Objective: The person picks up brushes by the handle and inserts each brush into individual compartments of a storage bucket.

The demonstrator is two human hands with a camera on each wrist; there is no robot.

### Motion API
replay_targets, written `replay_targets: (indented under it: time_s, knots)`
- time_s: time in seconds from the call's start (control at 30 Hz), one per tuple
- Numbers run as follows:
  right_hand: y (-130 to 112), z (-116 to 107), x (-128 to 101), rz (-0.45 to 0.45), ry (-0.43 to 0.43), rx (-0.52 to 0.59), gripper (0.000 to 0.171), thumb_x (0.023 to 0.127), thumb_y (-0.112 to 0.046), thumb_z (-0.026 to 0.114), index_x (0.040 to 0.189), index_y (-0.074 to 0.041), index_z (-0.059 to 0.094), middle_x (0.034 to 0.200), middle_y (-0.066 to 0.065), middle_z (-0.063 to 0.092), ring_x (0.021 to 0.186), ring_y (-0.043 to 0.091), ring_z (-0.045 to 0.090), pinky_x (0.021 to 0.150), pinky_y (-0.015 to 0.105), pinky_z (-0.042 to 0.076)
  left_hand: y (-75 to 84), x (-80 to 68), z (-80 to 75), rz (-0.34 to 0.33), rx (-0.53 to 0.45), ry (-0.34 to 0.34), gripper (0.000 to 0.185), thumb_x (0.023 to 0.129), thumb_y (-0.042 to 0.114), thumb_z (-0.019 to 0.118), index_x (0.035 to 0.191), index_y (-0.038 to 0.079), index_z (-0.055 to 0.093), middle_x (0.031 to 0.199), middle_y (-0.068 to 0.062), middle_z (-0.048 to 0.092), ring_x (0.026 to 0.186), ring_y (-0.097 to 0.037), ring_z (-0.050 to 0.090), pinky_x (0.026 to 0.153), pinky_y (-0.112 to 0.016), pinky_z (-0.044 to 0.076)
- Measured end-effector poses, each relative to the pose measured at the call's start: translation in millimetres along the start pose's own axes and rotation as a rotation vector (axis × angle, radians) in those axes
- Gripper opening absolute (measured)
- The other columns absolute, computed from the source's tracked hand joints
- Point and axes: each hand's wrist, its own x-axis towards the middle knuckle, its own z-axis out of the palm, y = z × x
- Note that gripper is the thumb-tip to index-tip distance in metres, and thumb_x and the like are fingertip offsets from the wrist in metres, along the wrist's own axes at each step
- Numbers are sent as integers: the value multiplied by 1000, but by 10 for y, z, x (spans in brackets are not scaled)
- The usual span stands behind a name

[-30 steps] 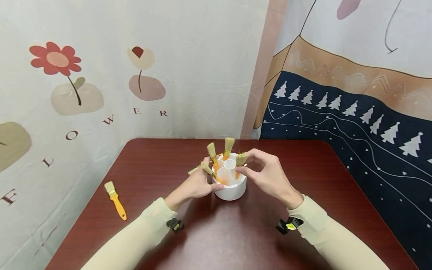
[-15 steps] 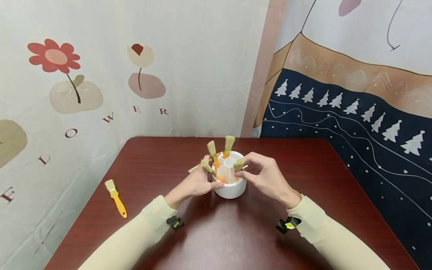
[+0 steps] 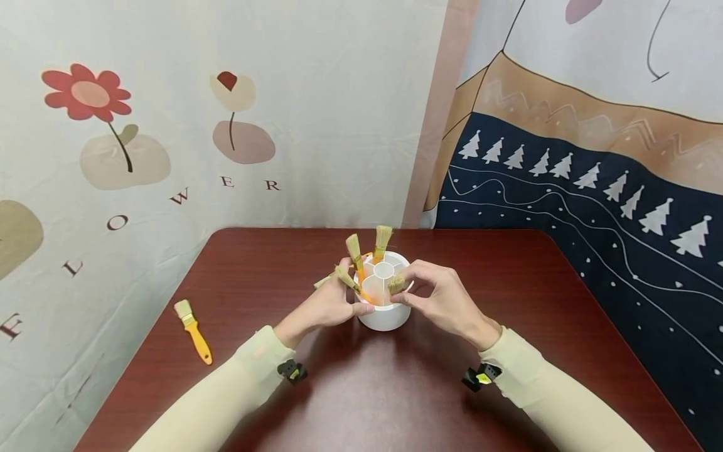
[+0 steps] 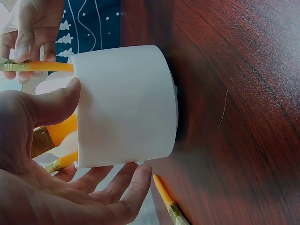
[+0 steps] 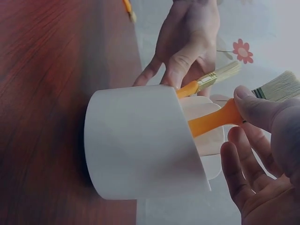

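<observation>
Lying at lower left of frame: loose flat bristle brush (image 3: 194, 333). Left hand (image 3: 330, 306), left of centre, grips white divided organizer (image 3: 385, 319), just below centre; a slack hold could let it slide or tip. Leaning brush (image 3: 347, 279) by that hand might get knocked loose. Right of centre, right hand (image 3: 446, 300) pinches another brush (image 3: 396, 285), handle inside the organizer; slanted pushing could jam it against the central tube (image 3: 384, 270).
</observation>
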Motion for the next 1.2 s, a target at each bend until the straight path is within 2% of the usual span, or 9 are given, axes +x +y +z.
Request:
replay_targets:
  time_s: [0.33,0.67,0.97,1.2]
  knots:
    - [23,32,-18,-6,-3,-37,34,90,-2,100,110,-26,86,103,-8,80,92,11,74,81,33,70,9,6,2,-4,-24,-12,100,95,10,93,172,-3,32,175,-28,53,163,-47,53,137,-66,40]
    - [46,47,-27,15,-22,-55,34,89,-4,101,109,-27,86,97,-9,75,86,11,71,77,26,66,-10,0,-4,12,-11,-5,102,94,11,94,173,-2,31,173,-28,54,162,-47,54,135,-68,42]
    - [52,88,-27,9,-35,-65,33,90,-1,100,107,-25,85,92,-7,71,79,10,67,71,24,60,-10,-10,1,0,-6,-1,100,94,12,94,172,-1,33,171,-29,53,159,-47,57,133,-67,46]
    - [55,102,-28,-4,-33,-77,33,89,-2,101,107,-25,86,93,-8,72,78,10,65,70,24,60,1,-4,-4,-2,-14,-5,101,94,11,94,173,-1,33,173,-31,53,161,-48,55,134,-68,43]
